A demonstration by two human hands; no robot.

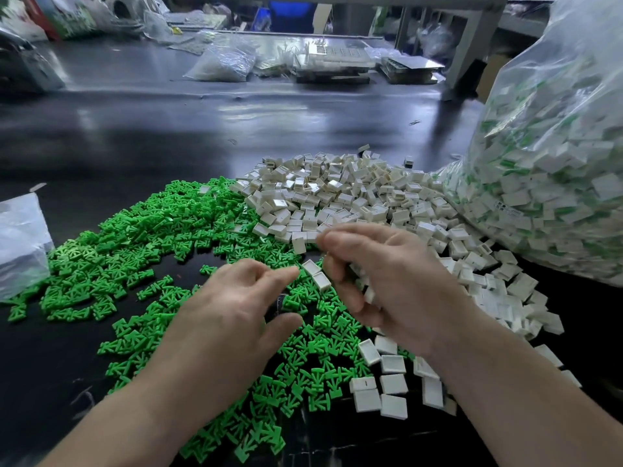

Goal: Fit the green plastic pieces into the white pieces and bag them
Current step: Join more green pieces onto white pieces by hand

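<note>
A wide heap of green plastic pieces [141, 251] covers the dark table on the left and in front of me. A heap of white square pieces [337, 197] lies behind and to the right. My left hand [232, 308] hovers over the green pieces, thumb and fingers loosely spread, holding nothing. My right hand [391, 274] is curled, and a few white pieces [365, 291] show inside its fingers. Two white pieces [317, 274] sit between the fingertips of both hands. A big clear bag [553, 170] at the right holds white pieces with green showing in them.
A small clear plastic bag [20, 244] lies at the left edge of the table [135, 136]. More white pieces [387, 382] lie loose near my right wrist. Bags and trays of parts [303, 62] crowd the far side. A grey post [472, 45] stands at the back right.
</note>
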